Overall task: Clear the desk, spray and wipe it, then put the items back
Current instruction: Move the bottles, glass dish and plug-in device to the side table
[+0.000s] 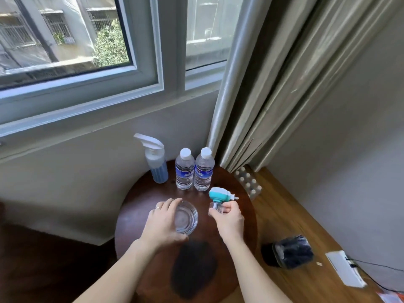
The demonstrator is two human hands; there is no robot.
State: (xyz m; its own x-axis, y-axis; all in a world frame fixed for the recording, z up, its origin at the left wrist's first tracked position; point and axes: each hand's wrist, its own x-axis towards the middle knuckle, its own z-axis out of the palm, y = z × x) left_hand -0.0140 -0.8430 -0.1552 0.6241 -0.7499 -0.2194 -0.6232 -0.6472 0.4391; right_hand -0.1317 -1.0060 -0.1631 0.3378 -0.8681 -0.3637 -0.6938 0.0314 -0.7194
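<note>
On the round dark wooden surface [135,206] stand one spray bottle [155,160] with blue liquid, two capped water bottles [185,170] side by side just to its right, one clear glass bowl [186,217], one small teal-and-white plug-in device [219,199] with a clear vial beneath, and one dark cloth [193,268] lying flat at the near edge.

The left hand [162,224] curls around the bowl's left rim, fingers over the far edge and thumb at the near side, gripping it. The right hand [229,219] pinches the clear vial of the teal device between thumb and fingers, the teal head sticking out above the hand and tilted right. Bowl and device sit between the water bottles and the cloth, near each other but apart.

To the right, on a lighter wooden floor [284,215], lie a blister pack [248,182], a blurred dark jar [288,251] on its side and a white box [345,271], partly cut off. The jar's contents are hard to make out.
</note>
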